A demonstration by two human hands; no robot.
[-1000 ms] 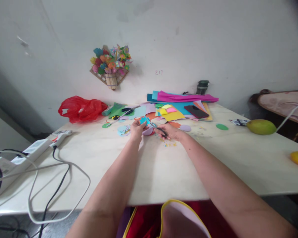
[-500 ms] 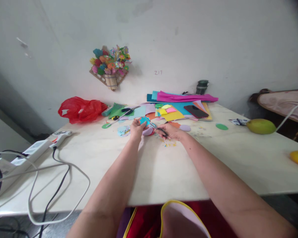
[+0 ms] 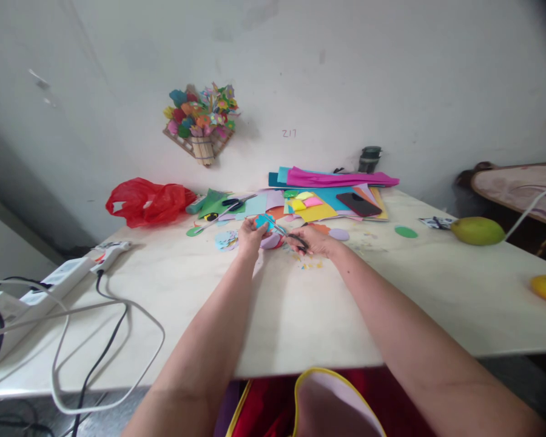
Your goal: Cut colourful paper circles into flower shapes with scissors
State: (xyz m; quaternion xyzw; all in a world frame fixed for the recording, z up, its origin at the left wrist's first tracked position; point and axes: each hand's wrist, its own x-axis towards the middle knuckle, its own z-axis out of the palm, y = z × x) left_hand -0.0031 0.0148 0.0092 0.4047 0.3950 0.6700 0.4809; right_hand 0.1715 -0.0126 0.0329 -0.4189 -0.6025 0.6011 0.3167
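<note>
My left hand (image 3: 251, 234) pinches a small piece of blue paper (image 3: 266, 222) above the table. In my right hand (image 3: 312, 240) are dark-handled scissors (image 3: 299, 242), their blades pointing left and meeting the paper's right side. Beneath and around the hands lie cut paper pieces: a light blue stack (image 3: 227, 240) to the left, a lilac disc (image 3: 339, 234) to the right. Tiny paper scraps (image 3: 311, 263) are scattered just below my right hand. Whether the blades are parted is too small to tell.
Behind the hands are coloured paper sheets (image 3: 325, 213), a phone (image 3: 358, 204) and second scissors (image 3: 239, 201). A red plastic bag (image 3: 148, 201) sits back left. Power strips (image 3: 61, 279) and loose cables (image 3: 159, 340) occupy the left. A green mango (image 3: 477, 231) lies right.
Both hands stay almost in place, holding the blue paper and the scissors. The scissors' handles look slightly more closed; the view has barely shifted.
</note>
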